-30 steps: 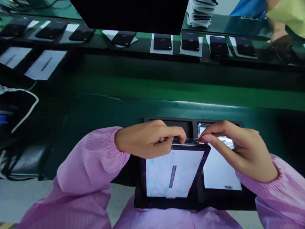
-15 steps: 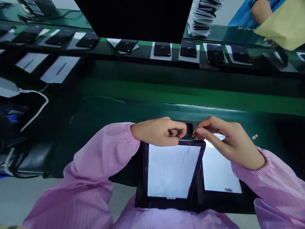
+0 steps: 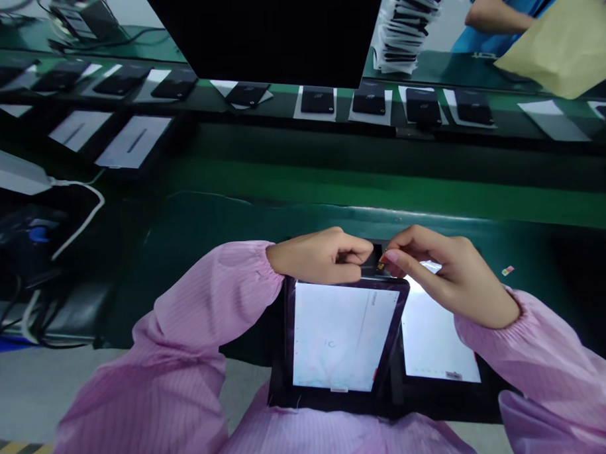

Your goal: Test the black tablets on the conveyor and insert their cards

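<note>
A tablet with a lit white screen stands tilted up in front of me, a loading ring showing on it. My left hand is closed at its top edge, thumb in front and fingers curled behind. Just right of these fingers, my right hand pinches a small dark card with a gold patch between thumb and fingertips, close to the tablet's top corner. Whether the card touches the tablet, I cannot tell. Beneath my right hand lies a second lit tablet, partly covered. A small SIM-like card rests on the green mat beyond my right wrist.
A black monitor hangs ahead. Several dark devices on white sheets line the back shelf. At left are lit tablets, a white cable and a dark device. A person in blue handles a yellow sheet.
A loading ring has appeared on the tilted tablet's screen. My right hand has moved slightly left with the small card. The person's hand at the back shelf has withdrawn, and a dark device there is gone.
</note>
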Action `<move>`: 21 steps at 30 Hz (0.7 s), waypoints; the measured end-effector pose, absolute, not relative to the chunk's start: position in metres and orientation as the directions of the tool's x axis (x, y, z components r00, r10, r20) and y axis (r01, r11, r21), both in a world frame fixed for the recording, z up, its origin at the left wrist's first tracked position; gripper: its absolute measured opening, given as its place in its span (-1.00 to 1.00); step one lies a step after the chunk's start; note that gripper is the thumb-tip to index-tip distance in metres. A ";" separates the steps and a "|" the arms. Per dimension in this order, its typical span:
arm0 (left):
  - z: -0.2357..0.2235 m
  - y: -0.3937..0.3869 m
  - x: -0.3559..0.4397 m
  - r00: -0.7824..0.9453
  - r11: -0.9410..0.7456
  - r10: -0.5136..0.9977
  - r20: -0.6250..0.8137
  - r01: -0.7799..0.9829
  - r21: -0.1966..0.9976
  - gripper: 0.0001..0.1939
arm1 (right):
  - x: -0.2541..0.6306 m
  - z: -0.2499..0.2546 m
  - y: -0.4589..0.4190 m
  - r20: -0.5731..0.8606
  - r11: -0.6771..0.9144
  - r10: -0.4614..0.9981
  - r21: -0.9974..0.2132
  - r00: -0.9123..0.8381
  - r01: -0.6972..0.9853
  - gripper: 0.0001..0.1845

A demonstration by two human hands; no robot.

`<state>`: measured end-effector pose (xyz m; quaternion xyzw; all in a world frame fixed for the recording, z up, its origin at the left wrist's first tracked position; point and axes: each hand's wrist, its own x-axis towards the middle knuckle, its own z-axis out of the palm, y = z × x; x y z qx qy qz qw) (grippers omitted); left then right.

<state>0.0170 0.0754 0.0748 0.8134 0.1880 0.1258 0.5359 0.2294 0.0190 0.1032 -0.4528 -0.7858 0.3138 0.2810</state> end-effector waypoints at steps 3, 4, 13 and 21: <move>0.075 0.072 0.009 0.830 -0.185 0.554 -0.069 0.204 0.961 -0.76 | 0.220 0.100 0.023 0.138 0.397 0.866 -0.775 -0.481 0.493 -0.84; 0.075 0.069 0.004 0.797 -0.102 0.592 -0.120 0.222 0.970 -0.78 | 0.216 0.099 0.024 0.131 0.402 0.852 -0.784 -0.506 0.473 -0.85; 0.079 0.036 -0.018 0.498 0.067 0.851 -0.166 0.212 0.975 -0.84 | 0.187 0.096 0.024 0.152 0.484 0.743 -0.794 -0.652 0.366 -0.89; 0.079 0.037 -0.013 0.514 0.096 0.842 -0.165 0.158 0.983 -0.84 | 0.189 0.097 0.021 0.170 0.516 0.732 -0.771 -0.660 0.374 -0.90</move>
